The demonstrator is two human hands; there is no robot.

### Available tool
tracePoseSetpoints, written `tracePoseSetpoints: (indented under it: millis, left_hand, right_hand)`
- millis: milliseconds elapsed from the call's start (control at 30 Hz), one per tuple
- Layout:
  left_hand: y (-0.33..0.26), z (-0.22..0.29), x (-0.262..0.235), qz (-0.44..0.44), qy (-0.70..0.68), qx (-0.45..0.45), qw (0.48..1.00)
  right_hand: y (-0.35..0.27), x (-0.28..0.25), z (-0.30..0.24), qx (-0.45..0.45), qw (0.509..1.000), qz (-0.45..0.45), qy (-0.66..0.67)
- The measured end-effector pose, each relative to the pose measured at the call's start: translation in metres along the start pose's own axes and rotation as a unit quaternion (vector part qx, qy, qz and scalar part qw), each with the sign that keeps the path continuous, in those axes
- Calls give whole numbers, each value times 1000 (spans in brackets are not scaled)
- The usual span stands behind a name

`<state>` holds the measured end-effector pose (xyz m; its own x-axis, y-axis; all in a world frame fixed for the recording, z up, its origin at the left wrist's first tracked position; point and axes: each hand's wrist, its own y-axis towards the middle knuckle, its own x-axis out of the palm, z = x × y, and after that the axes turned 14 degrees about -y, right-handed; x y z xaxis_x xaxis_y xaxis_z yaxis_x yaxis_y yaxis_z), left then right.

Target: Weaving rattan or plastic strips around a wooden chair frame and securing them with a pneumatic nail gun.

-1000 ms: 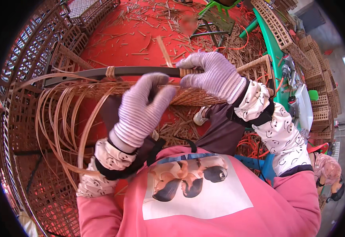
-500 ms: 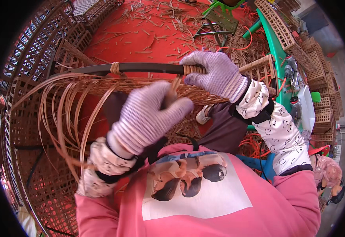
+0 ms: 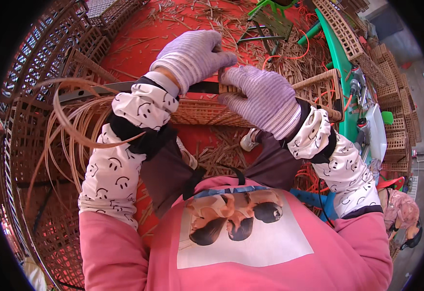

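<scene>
Both my hands wear pale lilac knitted gloves. My right hand (image 3: 265,99) is closed around the end of a dark, flat bar (image 3: 203,87) that runs along the top of a woven rattan basket (image 3: 209,110). Just left of its fingers, tan binding (image 3: 227,89) wraps the bar. My left hand (image 3: 192,58) is beyond the bar, its fingertips pinched close to the right hand's. A thin brown rattan strip (image 3: 221,72) shows between them. Long loose rattan strands (image 3: 78,119) loop over and beside my left forearm, some blurred.
Lattice woven baskets (image 3: 52,58) stack high on the left, with more (image 3: 398,131) at the right. A green table (image 3: 340,63) holding a power drill (image 3: 355,85) stands on the right. Cane scraps (image 3: 183,24) litter the red floor. Another person (image 3: 403,211) is at the far right.
My left hand has moved from the near side of the bar up and over to its far side. The loose strands swung with it. My right hand stays on the bar.
</scene>
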<state>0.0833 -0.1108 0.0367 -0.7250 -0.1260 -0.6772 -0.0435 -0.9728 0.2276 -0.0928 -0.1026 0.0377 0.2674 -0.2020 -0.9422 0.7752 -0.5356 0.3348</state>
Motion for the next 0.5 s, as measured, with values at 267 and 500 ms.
tracePoseSetpoints:
  millis: [267, 500]
  left_hand:
    - [-2, 0, 2, -38, 18, -43, 998]
    - [-1, 12, 0, -67, 74, -84, 991]
  right_hand:
    - [8, 0, -2, -23, 999, -23, 4]
    - [7, 3, 4, -24, 999, -6, 39]
